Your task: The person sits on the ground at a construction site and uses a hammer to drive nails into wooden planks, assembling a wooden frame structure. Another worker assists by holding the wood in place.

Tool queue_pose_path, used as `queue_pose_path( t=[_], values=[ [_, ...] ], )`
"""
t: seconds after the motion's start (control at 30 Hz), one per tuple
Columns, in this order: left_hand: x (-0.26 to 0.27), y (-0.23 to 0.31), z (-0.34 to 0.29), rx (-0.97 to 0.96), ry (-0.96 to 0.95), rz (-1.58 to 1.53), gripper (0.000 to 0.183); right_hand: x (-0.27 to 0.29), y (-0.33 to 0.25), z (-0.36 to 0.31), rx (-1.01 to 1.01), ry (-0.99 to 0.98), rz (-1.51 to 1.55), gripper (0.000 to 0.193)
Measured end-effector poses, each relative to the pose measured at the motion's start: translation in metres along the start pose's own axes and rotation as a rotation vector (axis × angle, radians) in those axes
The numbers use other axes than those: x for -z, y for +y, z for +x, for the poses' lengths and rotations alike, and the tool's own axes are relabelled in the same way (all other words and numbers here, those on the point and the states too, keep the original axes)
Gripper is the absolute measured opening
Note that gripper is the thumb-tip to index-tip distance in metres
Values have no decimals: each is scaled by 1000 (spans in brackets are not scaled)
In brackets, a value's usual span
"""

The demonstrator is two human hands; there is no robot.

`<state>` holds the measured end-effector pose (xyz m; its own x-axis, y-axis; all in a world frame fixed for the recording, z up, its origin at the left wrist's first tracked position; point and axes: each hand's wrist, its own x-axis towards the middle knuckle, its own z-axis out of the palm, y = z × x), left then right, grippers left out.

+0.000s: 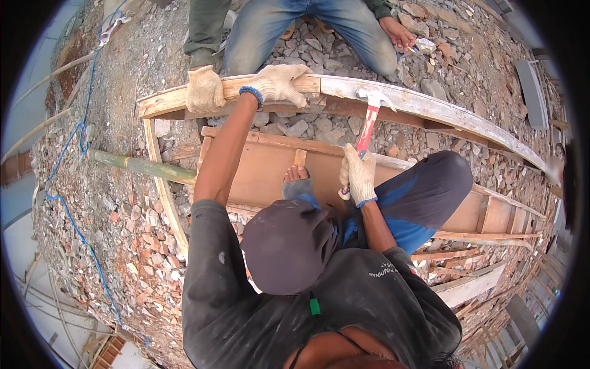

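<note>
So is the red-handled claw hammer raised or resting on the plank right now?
Resting: the red-handled claw hammer, in the gloved right hand, has its head against the long whitish wooden plank. Whether it presses on a nail, cannot tell.

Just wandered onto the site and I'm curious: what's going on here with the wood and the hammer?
A person crouching on rubble grips a red-handled hammer in the gloved right hand, its head at a long wooden plank. Their gloved left hand presses on that plank. A co-worker's gloved hand steadies the plank's end beside it.
</note>
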<state>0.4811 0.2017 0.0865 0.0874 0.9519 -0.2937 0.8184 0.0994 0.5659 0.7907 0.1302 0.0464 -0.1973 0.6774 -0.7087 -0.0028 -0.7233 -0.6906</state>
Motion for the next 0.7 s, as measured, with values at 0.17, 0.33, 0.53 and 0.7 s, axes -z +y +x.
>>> queue_pose_path(
  t=[0.17, 0.33, 0.53, 0.7],
  values=[
    [2, -4, 28, 106, -152, -64, 87, -15, 9, 8, -86, -80, 237, 28],
    [-9, -13, 24, 104, -74, -121, 70, -26, 16, -6, -179, -110, 417, 29],
    [-31, 7, 32, 268, 303, 40, 51, -28, 26, -29, -371, -137, 574, 28],
    [-40, 8, 34, 207, 481, 112, 54, -28, 72, -22, -531, -158, 859, 21]
  ],
)
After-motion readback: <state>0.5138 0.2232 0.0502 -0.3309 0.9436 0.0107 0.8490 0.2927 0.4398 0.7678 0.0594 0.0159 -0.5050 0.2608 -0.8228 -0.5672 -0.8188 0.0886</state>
